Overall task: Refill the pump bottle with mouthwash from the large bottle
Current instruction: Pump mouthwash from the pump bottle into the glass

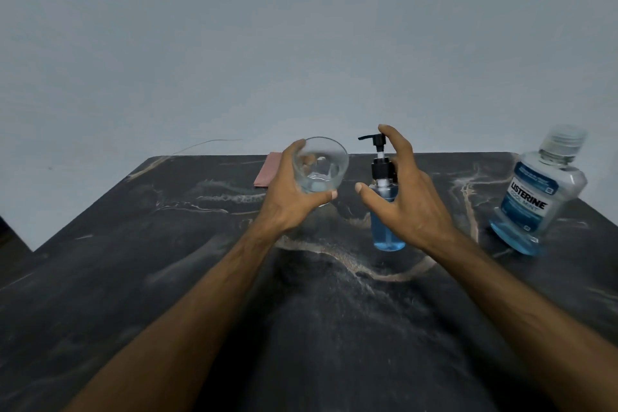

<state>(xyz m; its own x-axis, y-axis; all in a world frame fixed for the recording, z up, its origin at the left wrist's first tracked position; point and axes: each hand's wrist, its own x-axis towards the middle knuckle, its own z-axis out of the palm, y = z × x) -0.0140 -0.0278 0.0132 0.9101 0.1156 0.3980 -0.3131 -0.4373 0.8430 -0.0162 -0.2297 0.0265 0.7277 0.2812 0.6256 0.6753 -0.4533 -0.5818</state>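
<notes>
Left hand clamped around glass; right hand spread apart beside pump bottle, forefinger at pump head.

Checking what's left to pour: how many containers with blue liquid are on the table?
2: the pump bottle stands mid-table, partly behind the right hand; the large bottle stands capped at the table's right edge. None appears hidden.
</notes>
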